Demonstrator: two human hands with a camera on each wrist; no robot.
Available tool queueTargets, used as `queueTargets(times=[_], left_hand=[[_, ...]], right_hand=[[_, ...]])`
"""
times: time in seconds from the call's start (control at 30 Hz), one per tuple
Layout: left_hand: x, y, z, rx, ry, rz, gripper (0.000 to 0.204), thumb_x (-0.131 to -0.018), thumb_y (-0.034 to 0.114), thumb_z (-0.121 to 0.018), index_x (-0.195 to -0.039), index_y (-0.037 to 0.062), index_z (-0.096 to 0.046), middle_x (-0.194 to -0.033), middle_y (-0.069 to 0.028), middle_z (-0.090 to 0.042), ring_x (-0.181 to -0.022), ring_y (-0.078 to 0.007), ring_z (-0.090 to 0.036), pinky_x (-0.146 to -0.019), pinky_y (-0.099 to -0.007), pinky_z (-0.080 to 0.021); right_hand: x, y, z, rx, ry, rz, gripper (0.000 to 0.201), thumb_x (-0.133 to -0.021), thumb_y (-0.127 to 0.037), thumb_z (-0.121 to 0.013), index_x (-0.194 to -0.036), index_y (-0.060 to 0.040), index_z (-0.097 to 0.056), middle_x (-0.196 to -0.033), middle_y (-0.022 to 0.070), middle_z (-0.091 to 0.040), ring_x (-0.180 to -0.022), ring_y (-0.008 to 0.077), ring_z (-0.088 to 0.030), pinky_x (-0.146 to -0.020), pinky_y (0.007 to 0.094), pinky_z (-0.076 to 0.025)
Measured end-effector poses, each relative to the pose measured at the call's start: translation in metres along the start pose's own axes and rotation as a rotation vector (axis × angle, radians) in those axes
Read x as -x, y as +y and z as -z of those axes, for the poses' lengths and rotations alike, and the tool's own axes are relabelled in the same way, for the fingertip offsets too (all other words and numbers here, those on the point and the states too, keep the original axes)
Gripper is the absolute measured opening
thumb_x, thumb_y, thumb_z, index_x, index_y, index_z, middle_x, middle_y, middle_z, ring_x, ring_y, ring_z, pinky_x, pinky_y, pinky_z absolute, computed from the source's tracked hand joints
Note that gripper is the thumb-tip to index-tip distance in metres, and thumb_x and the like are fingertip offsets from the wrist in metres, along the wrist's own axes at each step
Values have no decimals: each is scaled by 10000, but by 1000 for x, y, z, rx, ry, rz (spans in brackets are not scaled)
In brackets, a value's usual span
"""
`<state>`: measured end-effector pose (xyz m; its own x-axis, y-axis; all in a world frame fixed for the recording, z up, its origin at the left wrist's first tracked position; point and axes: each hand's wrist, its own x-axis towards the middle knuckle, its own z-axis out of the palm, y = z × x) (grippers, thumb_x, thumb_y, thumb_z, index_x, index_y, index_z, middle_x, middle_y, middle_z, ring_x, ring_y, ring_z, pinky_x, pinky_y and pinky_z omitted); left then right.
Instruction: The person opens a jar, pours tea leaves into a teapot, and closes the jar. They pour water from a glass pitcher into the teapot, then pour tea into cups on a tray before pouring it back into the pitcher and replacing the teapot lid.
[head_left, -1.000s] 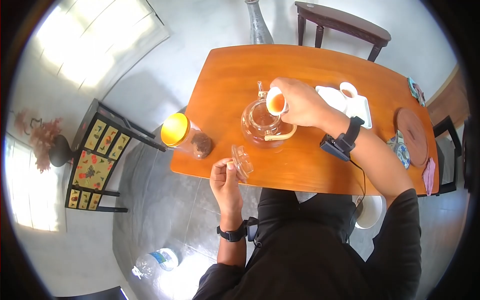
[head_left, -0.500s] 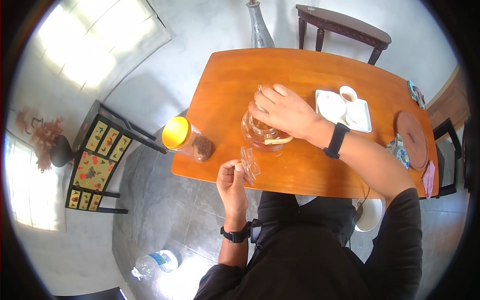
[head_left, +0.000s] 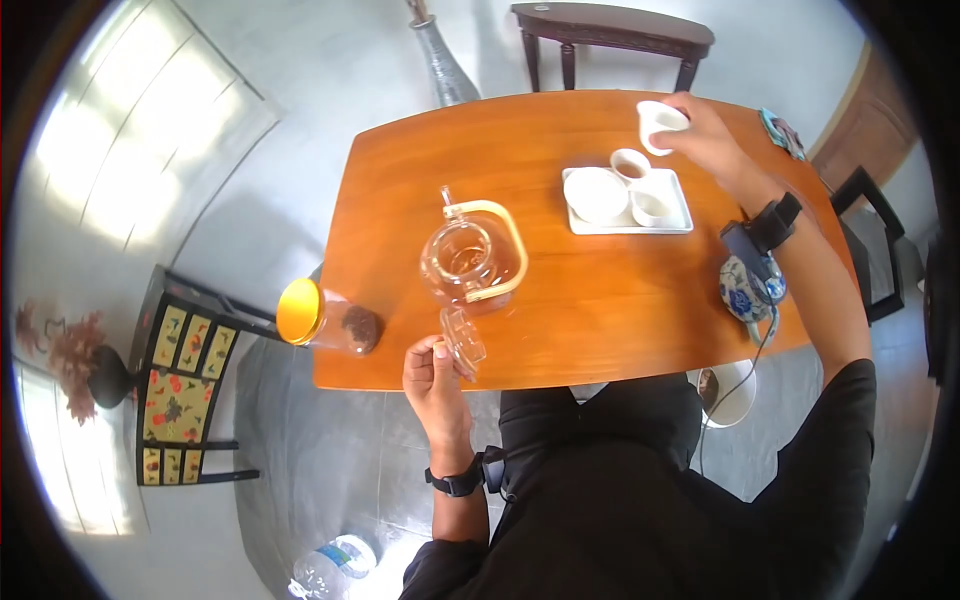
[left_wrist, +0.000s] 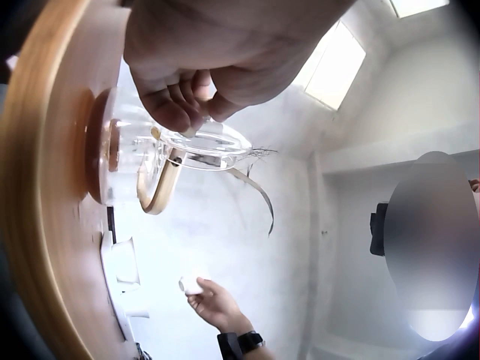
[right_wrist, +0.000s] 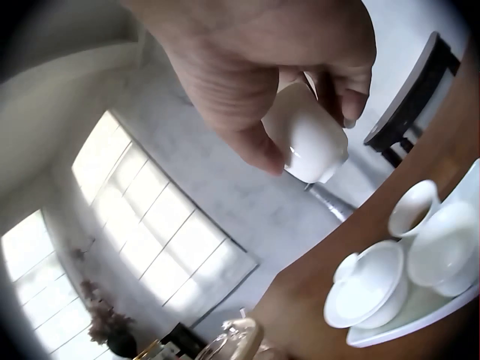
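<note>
My left hand (head_left: 437, 392) pinches the knob of a clear glass lid (head_left: 463, 342), held on edge near the front of the table. Just beyond it stands a glass teapot (head_left: 436, 268) with a pale wooden handle, its top uncovered. My right hand (head_left: 708, 145) grips a white cup (right_wrist: 307, 135) by its sides, up in the air behind a white tray (head_left: 683, 212). On that tray sit a white lidded bowl (right_wrist: 369, 286), a small cup with brown liquid (head_left: 630, 157) and another small white cup (head_left: 651, 209).
A jar with a yellow lid (head_left: 300, 312) lies on its side at the table's left corner. A blue-and-white porcelain pot (head_left: 741, 290) stands at the right, partly under my right forearm. Folded cloth (head_left: 783, 134) lies at the far right edge; a white bucket (head_left: 738, 395) is below the table.
My right hand has carried the white cup from above the teapot's opening to the right, past the tray. The left hand still holds the lid. The head view has turned right.
</note>
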<state>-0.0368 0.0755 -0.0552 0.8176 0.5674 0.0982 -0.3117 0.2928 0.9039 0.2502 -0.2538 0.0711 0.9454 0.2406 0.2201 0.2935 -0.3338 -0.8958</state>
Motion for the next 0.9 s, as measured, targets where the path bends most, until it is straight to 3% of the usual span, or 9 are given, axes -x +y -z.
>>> queueTargets(times=[0.07,0.13,0.2,0.27,0.4,0.53,0.63,0.8,0.9], left_hand=[[0,-4,-1,2,-32,12,139,-1035,123,-596,-1111,7,-589,-887,-48,-646,-686,-94,-573,-620,-243,-483],[-1,-9,1,7,-87,-9,131,-1051,144,-570,-1120,34,-581,-936,-38,-671,-726,-94,-598,-606,-238,-454],[-1,-8,-1,3,-94,-3,126,-1051,145,-570,-1117,38,-576,-937,-38,-668,-719,-93,-593,-605,-238,-452],[1,-6,-4,-16,-78,-11,120,-1053,142,-565,-1117,41,-576,-946,-35,-668,-714,-88,-594,-599,-233,-453],[6,2,-5,-7,-18,-7,134,-1034,125,-598,-1110,15,-591,-921,-47,-663,-697,-91,-579,-611,-242,-477],[9,2,4,-15,-4,-25,131,-1047,138,-578,-1120,30,-584,-945,-38,-668,-727,-88,-602,-603,-233,-472],[8,1,10,-29,-22,-39,130,-1060,150,-557,-1133,45,-577,-969,-28,-674,-763,-86,-627,-602,-224,-471],[6,5,6,-18,-16,-31,131,-1059,147,-558,-1135,43,-580,-969,-27,-676,-771,-86,-627,-612,-227,-472],[6,6,1,3,29,-12,156,-1027,134,-618,-1124,14,-594,-917,-47,-657,-696,-90,-580,-604,-240,-484]], right_hand=[[-2,42,38,240,14,-122,541,-708,-110,-802,-1194,-22,-581,-1044,105,-652,-1017,197,-636,-858,344,-522],[2,66,54,317,-24,-128,556,-683,-113,-805,-1183,-14,-582,-1058,122,-652,-1033,222,-636,-870,359,-519],[4,80,56,390,-70,-127,572,-658,-116,-809,-1172,-6,-582,-1072,139,-652,-1049,248,-636,-882,374,-517],[3,82,40,643,-145,-203,624,-651,-125,-820,-1217,-26,-576,-1153,151,-625,-1118,296,-606,-947,371,-491],[-6,93,19,714,-269,-204,645,-627,-106,-815,-1217,-19,-568,-1170,196,-625,-1132,337,-604,-949,376,-491],[-14,102,12,698,-272,-194,662,-610,-81,-821,-1217,-16,-565,-1180,209,-625,-1140,352,-600,-954,382,-490],[-15,97,13,748,-309,-221,792,-595,-93,-863,-1290,42,-508,-1265,251,-605,-1204,389,-589,-997,403,-492],[-4,72,19,835,-437,-285,879,-671,-73,-813,-1441,61,-412,-1389,267,-546,-1293,378,-543,-1041,411,-470],[-33,88,31,851,-351,-221,850,-725,-28,-747,-1492,27,-385,-1492,238,-466,-1374,355,-478,-1093,371,-439]])
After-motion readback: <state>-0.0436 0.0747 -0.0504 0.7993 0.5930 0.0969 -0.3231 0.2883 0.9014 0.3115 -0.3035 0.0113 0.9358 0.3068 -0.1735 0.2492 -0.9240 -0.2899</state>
